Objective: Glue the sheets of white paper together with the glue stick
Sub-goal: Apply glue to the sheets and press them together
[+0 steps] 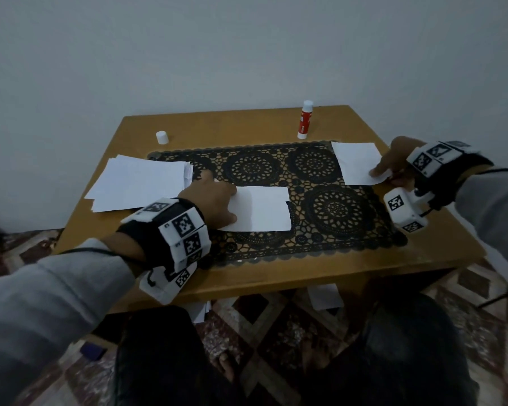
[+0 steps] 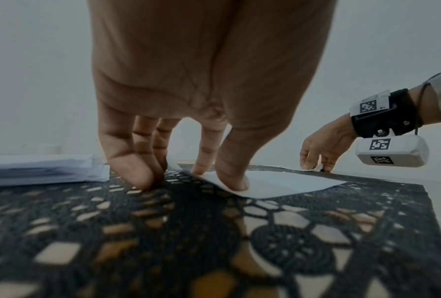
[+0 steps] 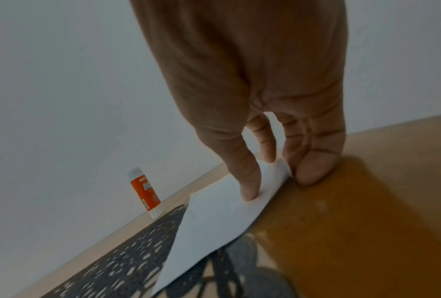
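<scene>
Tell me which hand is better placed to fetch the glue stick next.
Right. The glue stick stands uncapped at the table's far right edge, nearer the right hand, which pinches the right sheet. The left hand holds the middle sheet.

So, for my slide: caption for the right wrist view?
Right hand pinches a paper sheet's corner; glue stick stands behind.

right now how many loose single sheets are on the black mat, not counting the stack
2: one sheet mid-mat under the left hand, one sheet at the far right corner, pinched by the right hand. More may lie beneath either.
</scene>
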A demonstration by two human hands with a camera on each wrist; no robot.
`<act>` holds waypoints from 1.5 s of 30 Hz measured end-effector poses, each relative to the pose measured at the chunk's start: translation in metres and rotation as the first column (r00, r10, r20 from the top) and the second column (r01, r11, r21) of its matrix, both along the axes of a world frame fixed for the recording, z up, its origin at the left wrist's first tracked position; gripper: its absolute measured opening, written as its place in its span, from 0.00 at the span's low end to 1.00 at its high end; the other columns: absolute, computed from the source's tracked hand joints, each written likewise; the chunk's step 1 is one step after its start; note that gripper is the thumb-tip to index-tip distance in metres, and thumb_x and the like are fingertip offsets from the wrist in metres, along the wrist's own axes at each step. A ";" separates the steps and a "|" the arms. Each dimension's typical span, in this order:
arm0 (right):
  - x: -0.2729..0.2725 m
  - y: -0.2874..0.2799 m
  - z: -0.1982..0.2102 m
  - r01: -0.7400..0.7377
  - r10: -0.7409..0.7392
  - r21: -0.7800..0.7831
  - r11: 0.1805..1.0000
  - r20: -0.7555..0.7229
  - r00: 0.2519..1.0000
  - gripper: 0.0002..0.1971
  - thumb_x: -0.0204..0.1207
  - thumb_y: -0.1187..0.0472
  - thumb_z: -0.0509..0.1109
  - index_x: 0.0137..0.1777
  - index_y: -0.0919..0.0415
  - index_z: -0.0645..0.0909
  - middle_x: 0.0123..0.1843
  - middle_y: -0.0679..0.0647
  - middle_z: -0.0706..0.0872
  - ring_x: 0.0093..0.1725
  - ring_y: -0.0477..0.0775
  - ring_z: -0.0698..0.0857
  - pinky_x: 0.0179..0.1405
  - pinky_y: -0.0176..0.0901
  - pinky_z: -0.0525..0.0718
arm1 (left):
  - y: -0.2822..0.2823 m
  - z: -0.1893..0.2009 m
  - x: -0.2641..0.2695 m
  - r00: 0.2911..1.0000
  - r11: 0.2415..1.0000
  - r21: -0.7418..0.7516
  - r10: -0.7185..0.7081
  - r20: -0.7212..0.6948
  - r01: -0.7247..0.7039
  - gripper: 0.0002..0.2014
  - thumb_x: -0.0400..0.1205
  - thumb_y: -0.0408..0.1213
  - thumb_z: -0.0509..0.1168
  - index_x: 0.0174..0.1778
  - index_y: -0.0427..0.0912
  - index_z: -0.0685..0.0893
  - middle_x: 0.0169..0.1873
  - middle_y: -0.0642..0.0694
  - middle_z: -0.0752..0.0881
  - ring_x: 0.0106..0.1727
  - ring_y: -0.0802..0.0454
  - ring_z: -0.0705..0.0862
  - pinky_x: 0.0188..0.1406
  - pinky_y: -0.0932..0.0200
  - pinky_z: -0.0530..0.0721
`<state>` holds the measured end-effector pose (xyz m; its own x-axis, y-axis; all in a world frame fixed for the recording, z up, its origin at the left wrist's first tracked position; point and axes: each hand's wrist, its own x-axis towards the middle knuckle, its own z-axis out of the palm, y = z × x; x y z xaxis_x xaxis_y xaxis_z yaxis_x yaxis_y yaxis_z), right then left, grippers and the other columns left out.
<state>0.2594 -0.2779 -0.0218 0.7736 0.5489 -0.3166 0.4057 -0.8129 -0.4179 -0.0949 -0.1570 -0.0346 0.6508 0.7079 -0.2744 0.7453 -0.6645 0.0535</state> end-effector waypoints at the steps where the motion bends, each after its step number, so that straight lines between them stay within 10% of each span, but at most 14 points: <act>1: -0.003 0.001 -0.001 0.019 -0.019 0.003 1.000 0.003 1.000 0.17 0.71 0.72 0.78 0.28 0.69 0.73 0.26 0.64 0.80 0.29 0.61 0.82 0.29 0.48 0.81 | -0.001 0.000 0.000 1.000 1.000 -0.002 0.005 0.001 -0.005 0.29 0.78 0.51 0.67 0.76 0.51 0.69 0.71 0.36 0.64 0.68 0.37 0.73 0.67 0.43 0.76; 6: -0.002 0.009 -0.003 0.054 -0.054 0.005 0.999 0.105 0.993 0.11 0.68 0.69 0.79 0.42 0.76 0.82 0.44 0.70 0.87 0.45 0.67 0.88 0.45 0.54 0.85 | -0.006 0.000 -0.003 0.999 1.000 0.018 0.002 0.042 -0.003 0.28 0.78 0.50 0.69 0.73 0.49 0.71 0.70 0.36 0.64 0.69 0.35 0.71 0.67 0.41 0.76; 11: -0.021 0.001 0.022 0.132 -0.081 0.383 0.914 -0.147 0.986 0.07 0.69 0.72 0.72 0.40 0.66 0.76 0.39 0.66 0.80 0.32 0.60 0.80 0.38 0.50 0.79 | -0.012 -0.001 -0.006 0.991 0.990 0.137 -0.054 0.119 0.038 0.28 0.76 0.48 0.71 0.72 0.51 0.72 0.71 0.36 0.62 0.74 0.32 0.62 0.67 0.38 0.74; 16: -0.077 0.006 0.052 -0.023 0.334 0.597 0.802 -0.416 0.846 0.06 0.76 0.75 0.68 0.42 0.64 0.79 0.47 0.59 0.89 0.50 0.57 0.89 0.38 0.45 0.89 | -0.005 0.006 -0.005 0.969 0.993 0.116 -0.041 0.243 0.013 0.26 0.76 0.48 0.70 0.69 0.46 0.74 0.69 0.37 0.69 0.71 0.36 0.67 0.67 0.41 0.72; 20: -0.123 0.014 0.060 -0.210 0.561 0.593 0.777 -0.503 0.657 0.04 0.78 0.72 0.66 0.46 0.64 0.80 0.49 0.57 0.90 0.50 0.53 0.89 0.52 0.48 0.89 | 0.002 0.033 -0.010 0.619 0.901 -0.431 0.314 0.720 0.045 0.13 0.79 0.43 0.61 0.49 0.35 0.78 0.39 0.35 0.81 0.35 0.49 0.76 0.34 0.53 0.72; 22: -0.137 0.021 0.056 -0.295 0.592 0.550 0.781 -0.501 0.632 0.04 0.76 0.70 0.69 0.49 0.65 0.79 0.48 0.59 0.88 0.45 0.52 0.87 0.43 0.42 0.90 | -0.004 0.042 -0.015 0.423 0.748 -0.653 0.558 0.714 0.118 0.08 0.83 0.36 0.57 0.40 0.39 0.77 0.30 0.42 0.77 0.28 0.51 0.75 0.34 0.55 0.74; 25: -0.150 0.028 0.048 -0.380 0.590 0.472 0.796 -0.461 0.663 0.02 0.75 0.71 0.71 0.44 0.67 0.80 0.41 0.59 0.87 0.35 0.49 0.83 0.27 0.36 0.83 | 0.003 0.045 -0.027 0.308 0.604 -0.779 0.718 0.624 0.170 0.15 0.86 0.36 0.54 0.37 0.41 0.81 0.31 0.46 0.83 0.32 0.51 0.82 0.34 0.59 0.82; 29: -0.155 0.031 0.040 -0.448 0.573 0.361 0.818 -0.439 0.692 0.05 0.75 0.70 0.74 0.38 0.66 0.83 0.29 0.54 0.86 0.25 0.45 0.77 0.22 0.34 0.79 | 0.016 0.039 -0.040 0.507 0.598 -0.797 0.664 0.551 0.084 0.19 0.84 0.51 0.61 0.58 0.39 0.84 0.46 0.42 0.87 0.45 0.46 0.85 0.42 0.54 0.84; 34: -0.152 0.038 0.029 -0.409 0.499 0.296 0.863 -0.374 0.782 0.11 0.72 0.60 0.78 0.34 0.62 0.81 0.28 0.53 0.80 0.25 0.47 0.77 0.21 0.35 0.78 | 0.023 0.027 -0.041 0.704 0.891 -0.447 0.370 0.606 -0.084 0.08 0.78 0.37 0.72 0.35 0.39 0.83 0.33 0.47 0.85 0.31 0.55 0.82 0.31 0.62 0.80; 38: -0.154 0.037 0.022 -0.345 0.450 0.292 0.892 -0.490 0.747 0.08 0.77 0.58 0.73 0.46 0.64 0.83 0.39 0.58 0.86 0.33 0.49 0.82 0.33 0.39 0.83 | 0.032 0.019 -0.039 0.664 0.889 -0.430 0.419 0.619 -0.159 0.09 0.76 0.37 0.74 0.33 0.40 0.83 0.36 0.44 0.85 0.35 0.50 0.81 0.42 0.53 0.81; 45: -0.154 0.032 0.007 -0.277 0.411 0.309 0.910 -0.572 0.710 0.06 0.76 0.67 0.72 0.39 0.63 0.81 0.38 0.58 0.86 0.32 0.48 0.81 0.29 0.35 0.81 | 0.030 0.006 -0.034 0.658 0.845 -0.494 0.493 0.569 -0.206 0.12 0.77 0.36 0.73 0.32 0.38 0.79 0.28 0.46 0.82 0.23 0.58 0.79 0.19 0.70 0.77</act>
<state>0.1054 -0.2459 -0.0144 0.1922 0.8361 -0.5138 0.2431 -0.5478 -0.8005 -0.1294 -0.1273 -0.0283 0.4813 0.8619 -0.1595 0.5887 -0.1831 0.7873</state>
